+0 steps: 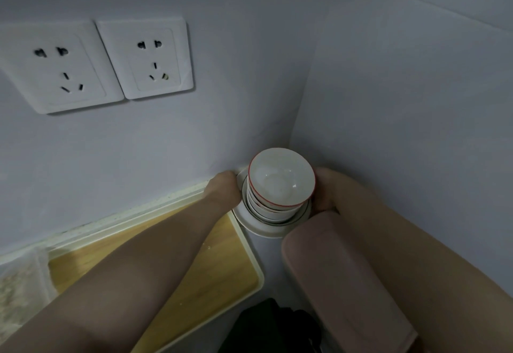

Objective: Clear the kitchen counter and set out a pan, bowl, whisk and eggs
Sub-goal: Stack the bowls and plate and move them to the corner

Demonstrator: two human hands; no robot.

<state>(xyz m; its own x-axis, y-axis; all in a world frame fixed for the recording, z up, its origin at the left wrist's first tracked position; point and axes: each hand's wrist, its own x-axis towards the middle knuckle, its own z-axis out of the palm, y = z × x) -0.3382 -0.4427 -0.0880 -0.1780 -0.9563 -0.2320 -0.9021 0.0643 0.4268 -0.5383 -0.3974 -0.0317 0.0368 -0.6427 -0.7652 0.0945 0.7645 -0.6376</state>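
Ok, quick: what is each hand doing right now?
Left hand: grips the left edge of the stack of white red-rimmed bowls and plates.
Right hand: grips the stack's right side; fingers mostly hidden.

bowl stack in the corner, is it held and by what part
Yes: left hand and right hand grip the bowl stack at opposite sides of its bottom plates.

No readable text, labels, brands or numbers anywhere in view.
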